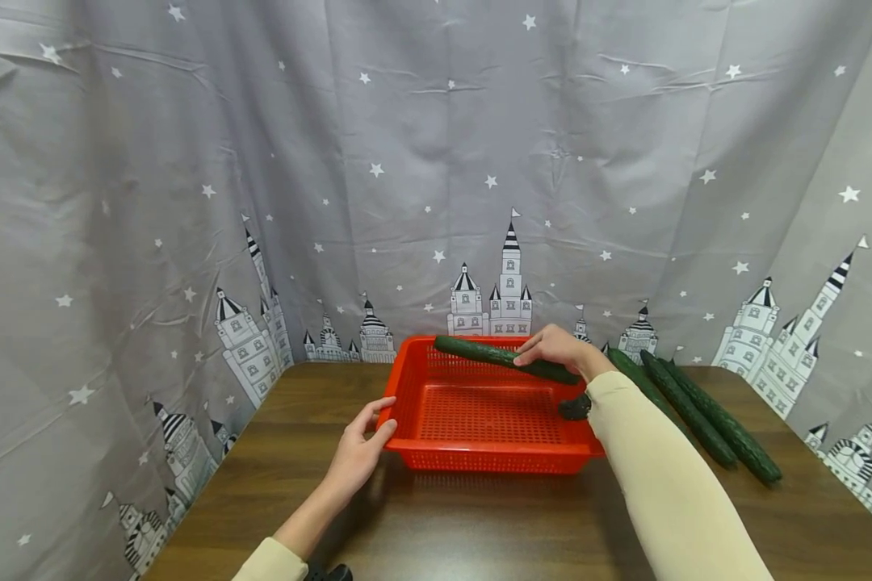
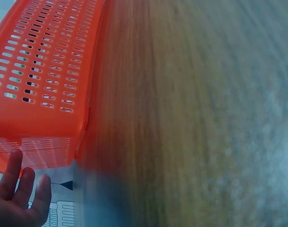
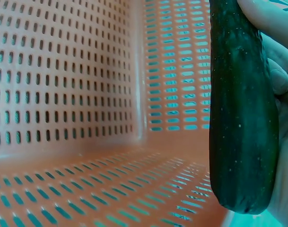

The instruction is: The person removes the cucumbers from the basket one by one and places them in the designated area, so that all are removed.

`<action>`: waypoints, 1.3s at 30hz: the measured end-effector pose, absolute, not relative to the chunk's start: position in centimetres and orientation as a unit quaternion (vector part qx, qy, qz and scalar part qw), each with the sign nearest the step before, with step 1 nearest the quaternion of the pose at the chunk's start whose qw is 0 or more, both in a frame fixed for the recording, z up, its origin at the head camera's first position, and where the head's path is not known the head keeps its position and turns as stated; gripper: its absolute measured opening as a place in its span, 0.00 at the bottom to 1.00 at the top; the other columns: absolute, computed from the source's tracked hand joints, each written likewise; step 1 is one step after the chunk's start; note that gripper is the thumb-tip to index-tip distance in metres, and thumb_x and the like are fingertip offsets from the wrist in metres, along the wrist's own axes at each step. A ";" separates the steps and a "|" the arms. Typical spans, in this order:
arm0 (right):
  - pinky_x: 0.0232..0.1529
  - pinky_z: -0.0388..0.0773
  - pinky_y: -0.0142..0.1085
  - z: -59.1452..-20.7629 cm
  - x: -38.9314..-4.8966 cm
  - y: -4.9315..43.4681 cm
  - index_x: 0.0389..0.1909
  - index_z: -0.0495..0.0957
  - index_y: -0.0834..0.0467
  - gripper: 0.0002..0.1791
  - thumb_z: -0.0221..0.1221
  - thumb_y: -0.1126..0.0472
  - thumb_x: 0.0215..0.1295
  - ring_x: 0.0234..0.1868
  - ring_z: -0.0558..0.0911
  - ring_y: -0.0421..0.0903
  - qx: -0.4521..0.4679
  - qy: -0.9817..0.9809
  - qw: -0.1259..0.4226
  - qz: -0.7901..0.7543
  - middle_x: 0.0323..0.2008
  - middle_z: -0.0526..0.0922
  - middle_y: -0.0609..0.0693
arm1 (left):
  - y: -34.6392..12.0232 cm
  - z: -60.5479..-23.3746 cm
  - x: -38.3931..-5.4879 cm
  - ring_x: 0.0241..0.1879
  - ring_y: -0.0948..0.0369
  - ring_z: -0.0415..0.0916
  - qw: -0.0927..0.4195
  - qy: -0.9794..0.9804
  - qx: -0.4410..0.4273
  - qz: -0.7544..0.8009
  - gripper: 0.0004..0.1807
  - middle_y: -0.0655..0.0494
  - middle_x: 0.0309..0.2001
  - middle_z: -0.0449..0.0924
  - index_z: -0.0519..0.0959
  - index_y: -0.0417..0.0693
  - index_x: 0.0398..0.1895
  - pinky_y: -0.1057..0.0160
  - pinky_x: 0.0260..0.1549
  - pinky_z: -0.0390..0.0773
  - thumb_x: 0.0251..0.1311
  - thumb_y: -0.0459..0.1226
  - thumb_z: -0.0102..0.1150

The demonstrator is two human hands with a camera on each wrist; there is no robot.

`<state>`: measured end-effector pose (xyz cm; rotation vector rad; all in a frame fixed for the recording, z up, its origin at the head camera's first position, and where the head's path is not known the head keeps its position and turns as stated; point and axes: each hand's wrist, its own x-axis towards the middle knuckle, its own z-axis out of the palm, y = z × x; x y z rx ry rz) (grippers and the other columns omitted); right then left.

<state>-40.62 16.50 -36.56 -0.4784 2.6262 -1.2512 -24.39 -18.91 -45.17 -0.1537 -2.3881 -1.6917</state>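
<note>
A red plastic basket with slotted walls stands on the wooden table. At its left rim is my left hand, thumb and forefinger touching the edge. The left wrist view shows other fingers of this left hand spread and fairly straight beside the basket's outer wall. Above the basket's far right part, my right hand grips a long dark green cucumber, which lies crosswise and slopes down to the right. Close up, the cucumber is bumpy, with the right fingers around one side. The basket's slotted floor shows beneath it.
Three more cucumbers lie side by side on the table, right of the basket and partly behind my right sleeve. A grey curtain with stars and castles hangs behind the table.
</note>
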 end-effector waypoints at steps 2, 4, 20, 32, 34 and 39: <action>0.67 0.70 0.51 -36.3 -40.6 16.8 0.48 0.87 0.62 0.19 0.72 0.57 0.57 0.68 0.72 0.58 -0.157 0.886 0.098 -0.426 0.60 0.81 0.61 | -19.0 -45.1 -24.4 0.50 0.51 0.77 0.104 -0.810 -0.051 -0.576 0.22 0.42 0.50 0.81 0.74 0.52 0.67 0.64 0.44 0.79 0.70 0.36 0.58; 0.67 0.70 0.51 -36.0 -40.7 17.1 0.48 0.87 0.62 0.19 0.72 0.56 0.58 0.69 0.71 0.59 -0.158 0.884 0.098 -0.429 0.60 0.80 0.61 | -19.1 -45.2 -24.4 0.51 0.51 0.77 0.103 -0.810 -0.051 -0.575 0.22 0.42 0.50 0.81 0.74 0.52 0.67 0.64 0.45 0.79 0.70 0.36 0.58; 0.65 0.73 0.51 -34.2 -40.6 21.8 0.56 0.83 0.64 0.26 0.70 0.54 0.59 0.69 0.70 0.61 -0.124 0.881 0.062 -0.452 0.64 0.76 0.64 | -19.1 -45.4 -24.5 0.51 0.52 0.77 0.105 -0.810 -0.060 -0.574 0.21 0.44 0.49 0.81 0.75 0.56 0.66 0.63 0.45 0.78 0.71 0.38 0.58; 0.70 0.63 0.58 -33.7 -39.2 25.7 0.59 0.79 0.67 0.29 0.68 0.53 0.63 0.75 0.59 0.66 -0.086 0.891 0.038 -0.444 0.67 0.72 0.66 | -19.1 -45.2 -24.5 0.51 0.52 0.76 0.102 -0.811 -0.058 -0.573 0.22 0.44 0.50 0.81 0.74 0.57 0.66 0.61 0.47 0.78 0.71 0.39 0.58; 0.70 0.62 0.59 -33.9 -39.0 26.3 0.59 0.79 0.68 0.30 0.68 0.52 0.63 0.75 0.59 0.66 -0.077 0.892 0.033 -0.445 0.67 0.71 0.67 | -19.1 -45.2 -24.5 0.51 0.52 0.76 0.100 -0.810 -0.058 -0.575 0.22 0.44 0.50 0.81 0.74 0.57 0.67 0.62 0.47 0.78 0.71 0.39 0.58; 0.71 0.61 0.59 -34.5 -38.3 28.0 0.61 0.75 0.71 0.33 0.67 0.51 0.64 0.74 0.59 0.67 -0.051 0.891 0.023 -0.451 0.69 0.68 0.70 | -19.0 -45.3 -24.6 0.51 0.52 0.77 0.098 -0.810 -0.057 -0.576 0.22 0.43 0.50 0.81 0.74 0.56 0.67 0.63 0.46 0.78 0.71 0.38 0.58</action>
